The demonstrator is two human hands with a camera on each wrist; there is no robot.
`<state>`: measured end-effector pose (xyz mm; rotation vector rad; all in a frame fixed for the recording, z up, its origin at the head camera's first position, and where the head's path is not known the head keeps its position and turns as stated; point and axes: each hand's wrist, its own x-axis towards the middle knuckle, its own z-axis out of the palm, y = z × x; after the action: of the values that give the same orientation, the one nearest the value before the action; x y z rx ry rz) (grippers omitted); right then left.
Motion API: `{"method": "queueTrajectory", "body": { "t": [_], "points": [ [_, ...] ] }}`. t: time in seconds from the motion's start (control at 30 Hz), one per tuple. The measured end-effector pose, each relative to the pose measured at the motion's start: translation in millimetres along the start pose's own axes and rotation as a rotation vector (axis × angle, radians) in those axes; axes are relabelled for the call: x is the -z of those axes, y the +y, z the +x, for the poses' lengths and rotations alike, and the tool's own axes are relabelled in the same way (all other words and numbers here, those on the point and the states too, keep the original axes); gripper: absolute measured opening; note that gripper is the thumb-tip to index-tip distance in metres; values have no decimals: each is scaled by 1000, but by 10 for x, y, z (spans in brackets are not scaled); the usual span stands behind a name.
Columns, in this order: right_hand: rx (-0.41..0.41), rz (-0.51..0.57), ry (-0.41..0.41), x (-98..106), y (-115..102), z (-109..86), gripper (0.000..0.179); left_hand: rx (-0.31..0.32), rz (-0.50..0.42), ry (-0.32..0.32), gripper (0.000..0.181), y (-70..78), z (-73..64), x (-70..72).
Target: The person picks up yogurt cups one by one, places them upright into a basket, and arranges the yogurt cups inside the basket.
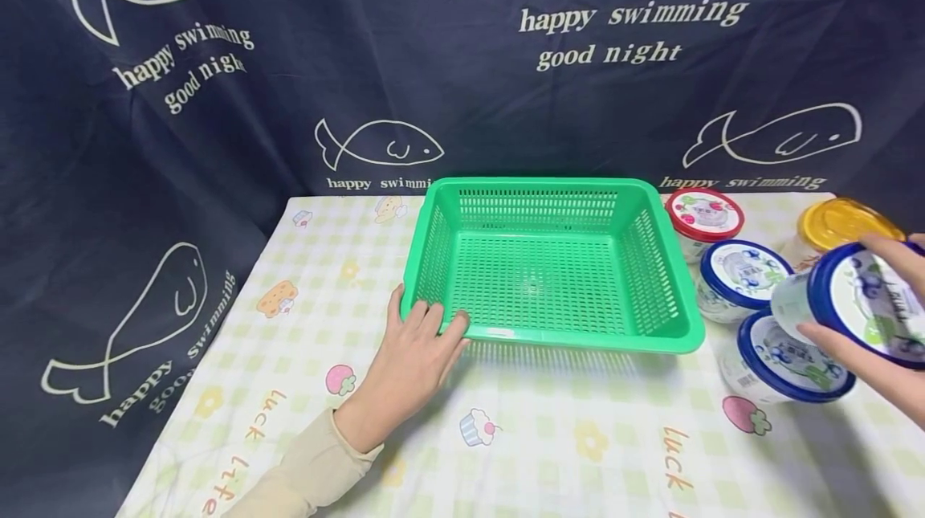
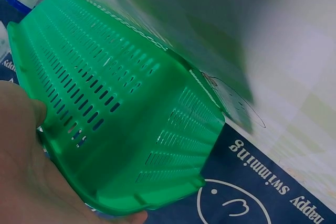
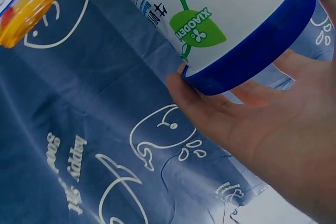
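A green plastic basket [image 1: 535,285] with slotted walls stands in the middle of the table, nothing inside it. My left hand [image 1: 413,351] grips its rim at the near left corner, fingers hooked over the edge; the left wrist view shows the basket's outer wall [image 2: 105,98] beside the hand. At the right edge of the head view, my right hand [image 1: 878,365] holds a yogurt tub [image 1: 874,301] with a blue lid, tilted above the other tubs. Up close, blueberries and a green leaf label show on that tub [image 3: 210,19], with fingers curled around its lid.
Right of the basket stand two more blue-lidded tubs, one nearer [image 1: 788,365] and one behind it [image 1: 744,273]. A red-lidded tub [image 1: 704,217] sits close to the basket's right side, and a yellow-lidded tub [image 1: 845,225] farther right. A dark curtain [image 1: 462,60] hangs behind the patterned tablecloth [image 1: 549,438].
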<state>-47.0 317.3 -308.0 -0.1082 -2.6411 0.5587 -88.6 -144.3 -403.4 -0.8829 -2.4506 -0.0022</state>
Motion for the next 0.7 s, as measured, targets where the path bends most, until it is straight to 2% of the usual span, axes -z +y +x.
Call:
{"method": "queueTrajectory", "body": {
  "t": [0.1,0.23,0.3,0.4,0.57,0.7],
  "points": [
    [25,11,-16,34,-192,42,102,-2,-1,4,39,1,-3,-3],
    [169,106,67,23,-349,126,100,-4,-12,15,38,4,5,-4],
    [239,159,111,-3,-409,176,106,-5,-12,19,38,1,7,-1],
    [308,192,143,-44,-482,249,108,-8,-4,18,37,-4,7,-8],
    [399,128,156,-106,-589,373,109,-8,11,7,39,-10,-2,-19],
    [427,81,105,-125,-624,452,103,-11,18,2,39,-6,-4,-18]
  ]
}}
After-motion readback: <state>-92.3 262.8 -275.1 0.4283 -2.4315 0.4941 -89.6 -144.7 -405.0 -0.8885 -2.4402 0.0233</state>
